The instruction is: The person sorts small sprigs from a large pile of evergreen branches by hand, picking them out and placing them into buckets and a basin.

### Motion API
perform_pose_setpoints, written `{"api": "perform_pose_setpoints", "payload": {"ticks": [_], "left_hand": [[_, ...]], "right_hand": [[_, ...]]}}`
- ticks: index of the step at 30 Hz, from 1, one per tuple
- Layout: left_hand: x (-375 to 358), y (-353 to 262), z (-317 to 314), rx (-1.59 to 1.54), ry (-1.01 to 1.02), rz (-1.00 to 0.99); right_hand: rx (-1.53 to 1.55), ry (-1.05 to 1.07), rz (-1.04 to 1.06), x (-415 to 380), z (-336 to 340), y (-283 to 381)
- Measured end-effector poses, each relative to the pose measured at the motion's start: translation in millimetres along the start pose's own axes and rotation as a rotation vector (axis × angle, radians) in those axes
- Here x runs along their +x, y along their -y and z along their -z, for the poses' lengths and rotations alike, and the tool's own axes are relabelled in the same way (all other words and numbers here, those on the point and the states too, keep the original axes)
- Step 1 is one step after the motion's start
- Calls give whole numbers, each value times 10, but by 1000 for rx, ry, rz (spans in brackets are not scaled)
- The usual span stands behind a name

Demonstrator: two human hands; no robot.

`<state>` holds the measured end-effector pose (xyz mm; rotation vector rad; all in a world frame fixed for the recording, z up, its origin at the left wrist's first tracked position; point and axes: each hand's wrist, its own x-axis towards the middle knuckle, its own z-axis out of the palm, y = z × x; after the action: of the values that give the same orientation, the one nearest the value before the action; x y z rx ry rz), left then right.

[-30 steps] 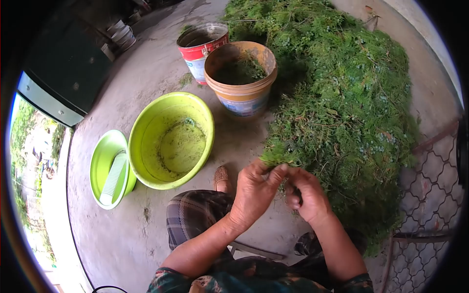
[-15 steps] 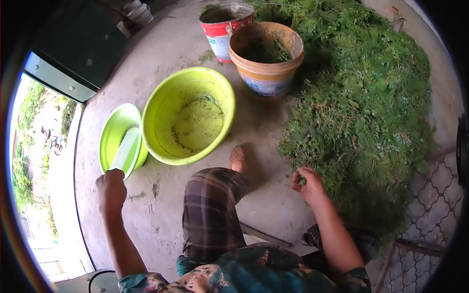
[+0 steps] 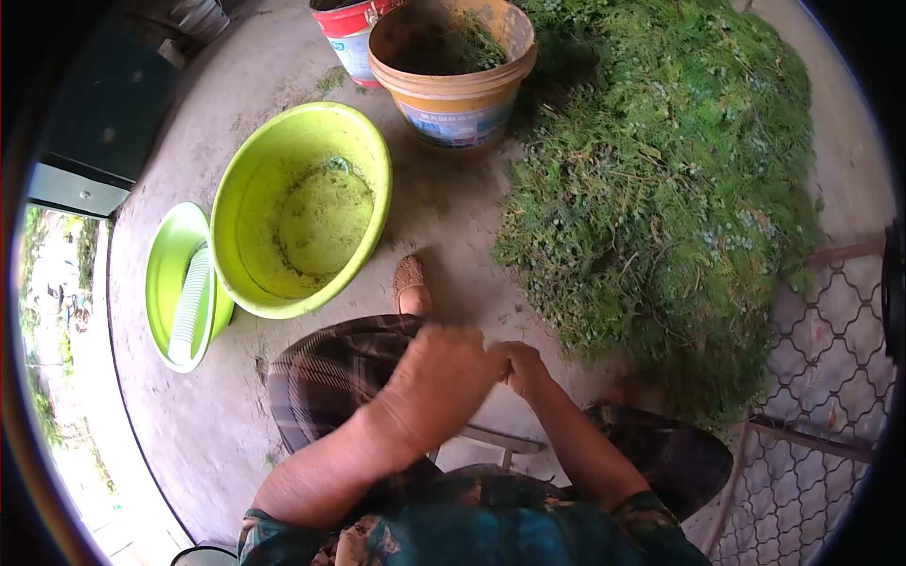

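As the left hand (image 3: 445, 375), withdrawn from the small green plastic basin (image 3: 168, 269), is held beside the right hand (image 3: 528, 372), both curled, contents indiscernible, feathery green sprigs (image 3: 661, 198) are heaped on concrete floor (image 3: 189, 424)

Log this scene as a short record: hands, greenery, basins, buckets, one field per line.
Hands: left hand blurred, close to the right hand; contact and anything held unclear
Greenery: broad heap of green, feathery sprigs on the grey concrete floor, ahead and right of the hands
Basins: large, round yellow-green basin with dark bits inside; smaller light-green basin beside it, holding a pale ribbed board
Buckets: round orange-brown bucket with sprigs inside; red-and-white bucket behind it, partly out of frame
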<state>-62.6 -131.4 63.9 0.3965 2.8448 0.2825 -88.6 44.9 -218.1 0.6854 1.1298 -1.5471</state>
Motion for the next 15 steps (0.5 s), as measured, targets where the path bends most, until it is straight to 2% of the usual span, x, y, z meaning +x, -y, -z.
{"api": "perform_pose_setpoints", "payload": {"ticks": [1,3,4,6,7,8,9,11,13,15], "left_hand": [[-20,-33,-51,-117,21,-55],[-77,-109,-125,-194,196,-115],[-91,-119,-127,-195,197,-118],[-80,-141,-84,-231,216,-144],[-49,-144,-61,-241,212,-169],[-33,-136,-31,-258,253,-134],[-15,-124,-1,-270,297,-104],[-2,-125,11,-242,274,-126],[9,-131,3,-195,310,-87],[40,-146,68,-186,346,-103]], "right_hand": [[-2,7,1,123,-12,36],[-52,84,117,27,-435,454],[23,86,238,-234,-934,681],[11,493,373,-395,-1595,1038],[-43,530,298,-633,-1858,1220],[-30,627,286,-523,-1996,1258],[-74,492,318,-542,-2062,1293],[-279,333,549,-223,-1708,1104],[-551,-56,700,421,-1074,711],[-912,-489,928,685,-392,510]]}}
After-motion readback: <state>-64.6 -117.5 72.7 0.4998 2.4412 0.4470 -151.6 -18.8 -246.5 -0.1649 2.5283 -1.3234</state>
